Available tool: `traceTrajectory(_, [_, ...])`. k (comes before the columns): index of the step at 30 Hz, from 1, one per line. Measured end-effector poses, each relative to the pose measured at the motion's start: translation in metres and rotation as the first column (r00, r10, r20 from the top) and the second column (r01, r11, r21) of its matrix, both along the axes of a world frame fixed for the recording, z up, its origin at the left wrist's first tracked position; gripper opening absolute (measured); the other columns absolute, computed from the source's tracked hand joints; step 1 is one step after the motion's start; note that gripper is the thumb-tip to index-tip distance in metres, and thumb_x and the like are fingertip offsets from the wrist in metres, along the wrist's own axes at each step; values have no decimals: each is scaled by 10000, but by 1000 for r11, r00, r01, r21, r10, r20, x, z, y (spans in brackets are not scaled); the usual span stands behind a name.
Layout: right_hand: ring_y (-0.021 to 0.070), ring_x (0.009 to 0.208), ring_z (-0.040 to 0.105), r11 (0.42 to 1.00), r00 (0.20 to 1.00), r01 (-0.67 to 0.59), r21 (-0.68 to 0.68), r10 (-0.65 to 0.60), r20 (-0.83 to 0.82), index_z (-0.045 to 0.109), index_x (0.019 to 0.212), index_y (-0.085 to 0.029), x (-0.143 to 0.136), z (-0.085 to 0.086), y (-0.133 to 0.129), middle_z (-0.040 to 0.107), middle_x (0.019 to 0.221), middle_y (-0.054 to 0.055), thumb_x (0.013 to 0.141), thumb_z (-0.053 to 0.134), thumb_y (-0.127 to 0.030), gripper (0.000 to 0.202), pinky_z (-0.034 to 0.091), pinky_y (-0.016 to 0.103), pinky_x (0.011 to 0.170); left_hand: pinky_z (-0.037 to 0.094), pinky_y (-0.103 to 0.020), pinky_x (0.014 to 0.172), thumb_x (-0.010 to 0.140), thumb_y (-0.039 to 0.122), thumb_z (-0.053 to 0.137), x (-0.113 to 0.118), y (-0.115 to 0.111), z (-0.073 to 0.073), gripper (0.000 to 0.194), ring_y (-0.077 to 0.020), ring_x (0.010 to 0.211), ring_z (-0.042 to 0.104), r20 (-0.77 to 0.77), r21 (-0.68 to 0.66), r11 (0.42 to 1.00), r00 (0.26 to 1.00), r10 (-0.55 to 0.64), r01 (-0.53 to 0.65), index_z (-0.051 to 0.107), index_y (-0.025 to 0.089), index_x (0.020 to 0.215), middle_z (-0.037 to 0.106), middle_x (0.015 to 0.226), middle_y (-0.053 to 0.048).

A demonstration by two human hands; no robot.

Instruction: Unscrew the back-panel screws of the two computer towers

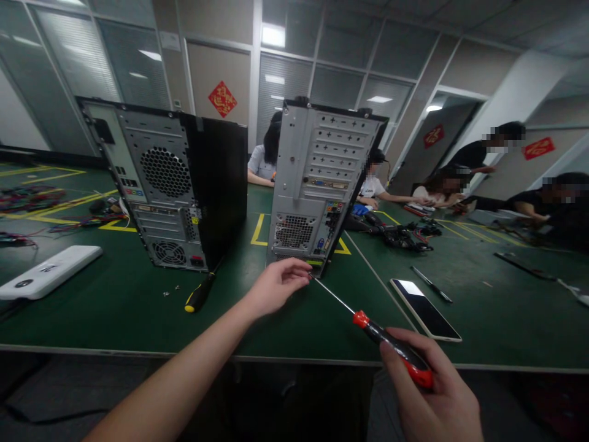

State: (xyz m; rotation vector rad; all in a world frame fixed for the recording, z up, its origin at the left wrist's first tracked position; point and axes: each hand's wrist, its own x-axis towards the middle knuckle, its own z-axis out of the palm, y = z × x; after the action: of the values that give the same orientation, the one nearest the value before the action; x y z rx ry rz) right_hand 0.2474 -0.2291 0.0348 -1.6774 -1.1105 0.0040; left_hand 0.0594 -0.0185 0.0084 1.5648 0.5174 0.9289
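Here's the green surface (138, 328), with two computer cases upright on it, rear panels showing: the left case (161, 184) toward the left half, vents and ports down its back, and the right case (304, 178) near the middle, slot covers above its ports. Interiors are hidden. The white power bank (50, 270) lies by the left edge, the phone (426, 310) near the front edge, right of centre. And the red-and-black screwdriver (375, 329) slants over the front edge, its handle gripped by the right hand (435, 399), fingers closed around it. Its tip meets the left hand (273, 287), fingers loosely curled at the right case's base; whether they pinch anything, I can't tell. Tiny screws (167, 293) sit left of the yellow-and-black screwdriver (200, 294).
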Motion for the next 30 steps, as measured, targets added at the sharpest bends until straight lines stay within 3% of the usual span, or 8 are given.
traceTrajectory(11, [168,553,691,999,998,-42,7,41,52,773,933,-210,-2,-1,-1,752,752,32,851,716,-434,246,546,238,487,605,-413,949,930,314,737,-6,1,-6,178,-208,965,762,13,16,999,999,47,-47,792,229,1075,796,1032,-66])
traceTrajectory(14, [191,646,728,998,988,-61,-26,64,140,771,1009,-229,-1,-3,-4,774,847,42,882,710,-423,239,595,280,582,603,-414,940,934,318,729,-9,-1,-7,168,-211,954,757,-26,75,994,996,80,-78,799,240,1065,797,1025,-64])
traceTrajectory(18, [223,837,761,992,941,-124,26,109,319,743,1056,-252,-3,-5,-7,779,1008,62,927,688,-357,174,630,343,771,602,-412,914,937,314,721,-14,-4,-5,160,-213,929,754,-67,132,986,991,116,-106,808,249,1055,801,999,-58])
traceTrajectory(22, [226,908,772,983,890,-182,20,155,428,733,1091,-263,-5,-3,-11,771,1070,64,962,666,-334,162,632,342,809,601,-407,901,940,328,721,-17,-5,-5,168,-212,920,753,-111,180,976,983,147,-126,816,255,1057,807,1017,-58])
traceTrajectory(27, [191,779,783,971,918,-189,-145,227,324,756,1131,-268,1,0,-16,807,984,38,998,641,-382,209,633,276,723,606,-412,917,939,304,720,-17,-5,-4,177,-204,927,760,-114,173,981,987,114,-93,812,221,1065,812,998,-58])
traceTrajectory(30, [199,826,803,945,935,-237,-226,284,210,766,1152,-270,1,-4,-13,824,1012,35,979,661,-423,254,637,254,724,609,-412,925,943,308,720,-17,-5,-5,194,-201,938,764,-101,153,984,990,103,-87,809,221,1091,814,1013,-59])
